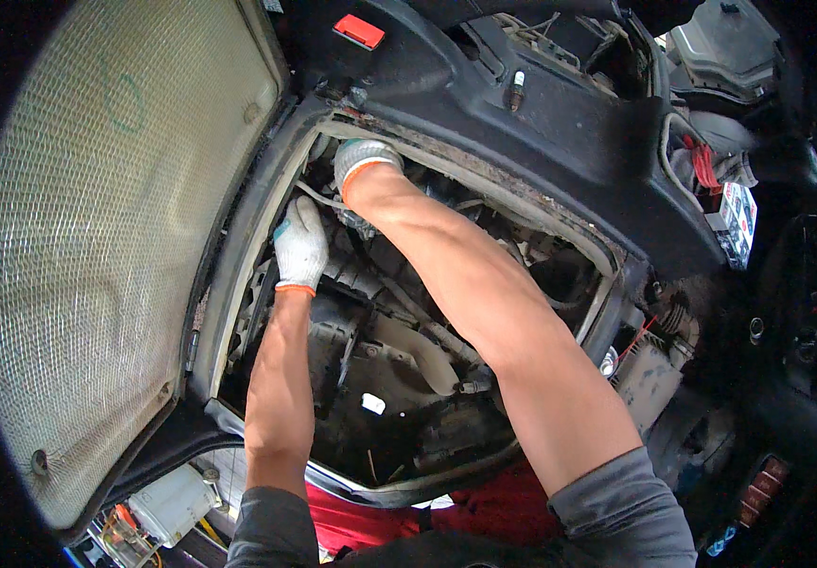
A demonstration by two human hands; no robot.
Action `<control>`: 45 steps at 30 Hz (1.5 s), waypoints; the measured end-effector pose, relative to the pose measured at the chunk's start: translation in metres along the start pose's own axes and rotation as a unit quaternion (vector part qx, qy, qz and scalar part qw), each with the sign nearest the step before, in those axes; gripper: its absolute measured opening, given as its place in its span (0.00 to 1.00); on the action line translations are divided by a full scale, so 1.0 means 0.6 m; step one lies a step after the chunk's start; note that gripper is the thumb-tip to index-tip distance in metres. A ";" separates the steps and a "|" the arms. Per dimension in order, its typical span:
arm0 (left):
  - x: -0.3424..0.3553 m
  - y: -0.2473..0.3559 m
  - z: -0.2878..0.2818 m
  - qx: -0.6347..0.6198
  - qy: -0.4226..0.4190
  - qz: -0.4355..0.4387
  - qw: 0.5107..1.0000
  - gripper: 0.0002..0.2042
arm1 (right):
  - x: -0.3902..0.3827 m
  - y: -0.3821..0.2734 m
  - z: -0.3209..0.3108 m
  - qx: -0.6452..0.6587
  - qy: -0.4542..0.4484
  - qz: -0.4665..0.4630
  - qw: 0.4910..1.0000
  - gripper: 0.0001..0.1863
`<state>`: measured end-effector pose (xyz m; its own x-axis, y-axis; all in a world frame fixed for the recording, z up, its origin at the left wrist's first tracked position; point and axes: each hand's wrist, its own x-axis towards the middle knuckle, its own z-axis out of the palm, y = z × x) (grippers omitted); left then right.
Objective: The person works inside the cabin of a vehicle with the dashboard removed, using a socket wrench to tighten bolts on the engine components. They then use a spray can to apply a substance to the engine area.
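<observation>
I wear white knitted gloves with orange cuffs, and both arms reach into an engine compartment (208,355) with a dark metal rim. My left hand (301,248) is at the compartment's left side, its fingers stretched forward and close together beside a thin pale hose (321,197). I make out nothing in it. Farther in, my right hand (367,163) is down in the far left corner, below the rim. Its fingers are hidden there, so what it touches does not show. Under my arms lie dirty engine parts and a curved grey pipe (427,360).
A raised lid (134,218) with quilted silvery lining stands at the left. On the black trim beyond the opening lie a spark plug (518,92) and a red flat object (359,32). A printed small box (734,225) sits at the right, near red straps (702,163).
</observation>
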<state>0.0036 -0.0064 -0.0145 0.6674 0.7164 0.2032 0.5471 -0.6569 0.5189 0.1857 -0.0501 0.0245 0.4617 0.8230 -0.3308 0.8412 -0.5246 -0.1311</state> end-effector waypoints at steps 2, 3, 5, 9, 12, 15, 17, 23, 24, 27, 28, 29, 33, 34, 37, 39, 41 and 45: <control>-0.004 -0.008 -0.007 0.011 0.005 -0.003 1.000 0.29 | -0.014 -0.015 -0.017 0.014 0.001 0.007 1.000 0.16; -0.006 -0.011 -0.022 0.017 0.014 -0.008 1.000 0.29 | -0.015 -0.032 -0.028 0.016 0.005 0.005 1.000 0.16; -0.006 -0.015 -0.021 0.036 0.030 -0.010 0.999 0.28 | 0.008 -0.034 -0.015 0.010 0.004 0.002 1.000 0.16; 0.006 0.049 0.053 -0.001 0.004 0.065 0.998 0.26 | 0.043 0.095 0.067 0.007 -0.013 0.064 0.998 0.16; -0.003 -0.005 0.002 0.029 0.037 0.038 0.998 0.24 | 0.007 -0.001 -0.015 0.007 -0.037 -0.004 0.999 0.16; 0.002 -0.008 0.014 0.021 0.045 0.067 0.997 0.23 | -0.014 0.002 -0.032 0.005 -0.034 0.006 0.999 0.17; 0.006 -0.004 0.023 0.016 0.047 0.070 0.996 0.24 | -0.020 0.011 -0.031 0.010 -0.030 0.029 0.999 0.16; -0.008 0.032 0.018 0.013 0.027 0.036 0.999 0.21 | -0.029 0.021 -0.009 0.059 0.108 0.092 0.988 0.15; -0.002 0.040 0.018 0.000 -0.020 0.035 0.999 0.18 | -0.018 0.030 -0.004 0.042 0.078 0.096 0.991 0.15; -0.011 0.001 -0.003 0.021 0.041 0.132 0.990 0.22 | -0.029 -0.017 -0.018 -0.025 0.055 0.051 0.997 0.17; -0.004 -0.045 -0.004 0.076 0.042 0.155 0.984 0.27 | -0.040 -0.034 -0.040 0.000 0.026 0.045 0.999 0.17; 0.012 0.014 0.015 0.022 -0.052 0.096 0.994 0.28 | -0.054 0.021 -0.040 0.019 -0.006 0.091 0.996 0.17; 0.034 -0.005 0.025 0.047 -0.040 -0.022 0.998 0.27 | -0.044 -0.008 -0.021 -0.014 0.083 0.106 0.991 0.21; 0.035 0.001 0.033 0.027 -0.030 -0.020 0.999 0.27 | -0.042 -0.002 -0.009 -0.033 0.108 0.119 0.987 0.21; 0.049 0.042 0.034 0.014 -0.127 -0.143 0.981 0.28 | -0.050 0.014 0.002 -0.032 0.142 0.147 0.978 0.22; 0.065 -0.012 0.056 0.023 -0.048 -0.066 0.996 0.25 | -0.029 0.000 -0.010 0.004 0.137 0.138 0.981 0.22; 0.060 0.030 0.044 0.019 -0.093 -0.098 0.991 0.26 | -0.041 0.001 0.003 -0.019 0.186 0.127 0.974 0.22; 0.030 0.019 0.007 0.037 -0.043 0.040 0.998 0.22 | -0.034 0.010 -0.003 0.007 0.159 0.125 0.979 0.22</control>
<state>0.0239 -0.0020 -0.0083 0.7496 0.6404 0.1671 0.5246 -0.7289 0.4400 0.1818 -0.0696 0.0322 0.7192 0.6932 -0.0476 0.6873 -0.7198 -0.0971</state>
